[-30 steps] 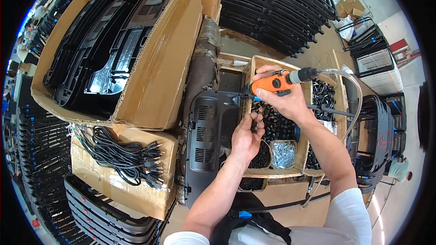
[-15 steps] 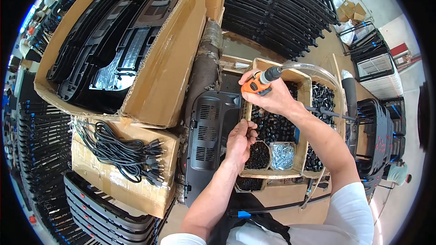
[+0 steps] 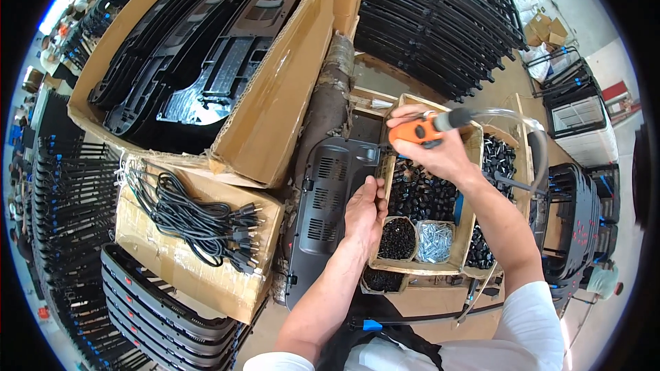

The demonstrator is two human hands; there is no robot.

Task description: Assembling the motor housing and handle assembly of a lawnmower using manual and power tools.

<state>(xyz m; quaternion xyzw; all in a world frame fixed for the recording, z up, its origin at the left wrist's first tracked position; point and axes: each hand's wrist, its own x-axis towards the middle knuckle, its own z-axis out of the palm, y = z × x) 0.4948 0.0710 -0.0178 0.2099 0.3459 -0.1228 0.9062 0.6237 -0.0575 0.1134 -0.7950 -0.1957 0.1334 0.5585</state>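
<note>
My right hand [image 3: 440,154] is wrapped round an orange pneumatic screwdriver [image 3: 414,133], held tilted over the far left side of a wooden parts bin. A clear hose runs from the tool's black end toward the right. Beneath, a dark plastic panel [image 3: 326,199] with slotted vents lies at the bin's left. My left hand [image 3: 364,213] is by the panel's right edge, fingers curled with the thumb against them; what they may hold is hidden. The screwdriver's tip is also out of sight behind my right hand.
The wooden bin [image 3: 459,251] holds black plastic parts, dark screws [image 3: 397,239] and silver screws [image 3: 434,242]. A large carton [image 3: 275,103] of black panels rises at the far left. Bundled black cables [image 3: 196,216] lie on another box. Black frames [image 3: 433,20] are stacked at the back.
The view has shifted, so the scene sits farther right. My right hand has drawn the screwdriver slightly right, tilting it nearer level. My left hand stays by the panel's edge, its fingers slightly changed.
</note>
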